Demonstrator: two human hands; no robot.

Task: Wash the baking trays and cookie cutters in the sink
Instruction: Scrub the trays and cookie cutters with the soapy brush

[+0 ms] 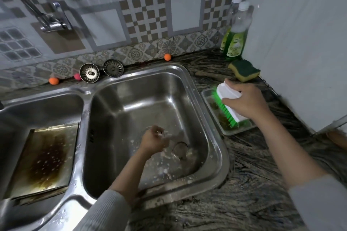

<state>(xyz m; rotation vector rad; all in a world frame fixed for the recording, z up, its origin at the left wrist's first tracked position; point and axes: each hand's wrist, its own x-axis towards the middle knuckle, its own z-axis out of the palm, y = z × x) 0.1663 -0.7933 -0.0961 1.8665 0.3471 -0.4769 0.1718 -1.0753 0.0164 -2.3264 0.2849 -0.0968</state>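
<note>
The right hand (pixel 246 103) grips the brush (pixel 228 104). The left hand (pixel 155 139) pinches a small cookie cutter (pixel 180 149) in the sink (pixel 206 110). It looks wet, thin and slippery, so hold its rim

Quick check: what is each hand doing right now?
Left hand: fingers curled low in the right sink basin; contents cannot be told.
Right hand: holding the scrub brush.

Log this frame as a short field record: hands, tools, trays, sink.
left hand: low in right steel sink basin, fingers curled; blurred, contents unclear
right hand: grips white scrub brush with green bristles
brush position: over clear plastic tray on counter
left basin: stained metal baking tray, leaning
round metal cutter: near drain
</note>
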